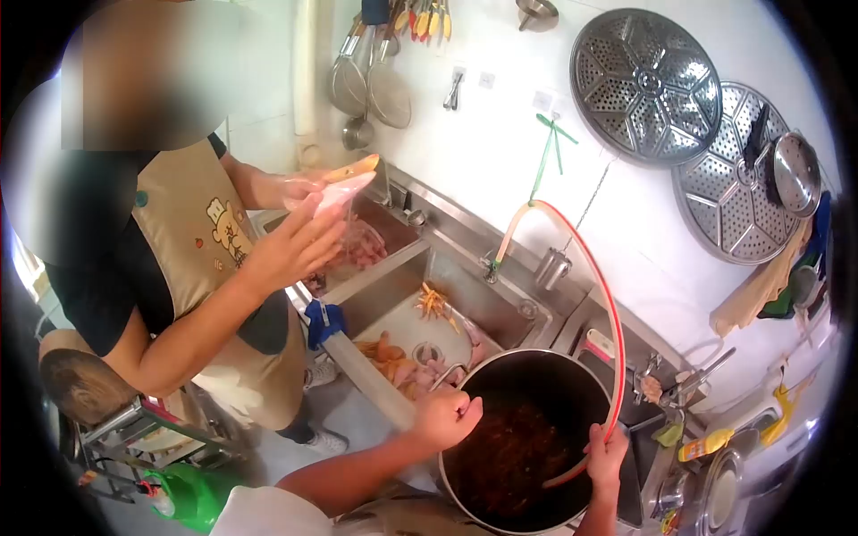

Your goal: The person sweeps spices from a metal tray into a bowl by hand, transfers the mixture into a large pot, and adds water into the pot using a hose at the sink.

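My left hand is closed at the left rim of a large deep pot, on its metal loop handle. Part of that handle is hidden behind the fingers. Dark reddish-brown liquid with bits in it lies in the bottom of the pot. On the pot's right side, my right hand grips a clear hose with a red stripe. The hose arches over from the wall tap, and its lower end dips into the pot. I cannot make out water flowing from it.
A co-worker in a beige apron stands at left, handling a plastic bag. Raw meat pieces and orange-yellow pieces lie in the steel sink. Perforated steamer plates hang on the wall. A green jug stands below.
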A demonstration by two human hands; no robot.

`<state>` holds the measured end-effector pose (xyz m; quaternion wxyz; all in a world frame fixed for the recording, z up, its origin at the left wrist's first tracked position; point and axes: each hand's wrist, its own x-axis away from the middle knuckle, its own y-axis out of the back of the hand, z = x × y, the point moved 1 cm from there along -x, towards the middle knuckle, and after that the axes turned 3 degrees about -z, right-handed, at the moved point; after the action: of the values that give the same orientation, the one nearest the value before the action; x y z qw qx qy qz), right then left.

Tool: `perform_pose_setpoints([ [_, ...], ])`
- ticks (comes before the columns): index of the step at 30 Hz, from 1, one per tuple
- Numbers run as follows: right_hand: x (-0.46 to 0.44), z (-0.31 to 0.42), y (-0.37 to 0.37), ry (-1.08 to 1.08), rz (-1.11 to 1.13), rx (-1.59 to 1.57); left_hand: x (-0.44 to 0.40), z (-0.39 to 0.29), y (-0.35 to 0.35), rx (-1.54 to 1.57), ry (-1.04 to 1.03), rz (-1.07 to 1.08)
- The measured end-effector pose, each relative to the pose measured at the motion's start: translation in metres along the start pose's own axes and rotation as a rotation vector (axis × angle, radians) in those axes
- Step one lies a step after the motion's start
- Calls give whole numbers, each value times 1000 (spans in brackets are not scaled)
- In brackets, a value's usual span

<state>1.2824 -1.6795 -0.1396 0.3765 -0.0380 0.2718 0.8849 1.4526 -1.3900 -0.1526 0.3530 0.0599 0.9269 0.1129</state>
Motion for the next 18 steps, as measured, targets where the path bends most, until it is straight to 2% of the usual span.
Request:
perform_pose_setpoints([
  [8, 4, 0, -4, 63, -6, 5, 5, 3, 4, 9, 2, 10],
  [10, 3, -10, -5, 35, -17, -8, 4, 4, 5, 19, -49, -23],
  [18, -1, -17, -6, 29, -47, -9, 7, 8, 4, 10, -20, 3],
])
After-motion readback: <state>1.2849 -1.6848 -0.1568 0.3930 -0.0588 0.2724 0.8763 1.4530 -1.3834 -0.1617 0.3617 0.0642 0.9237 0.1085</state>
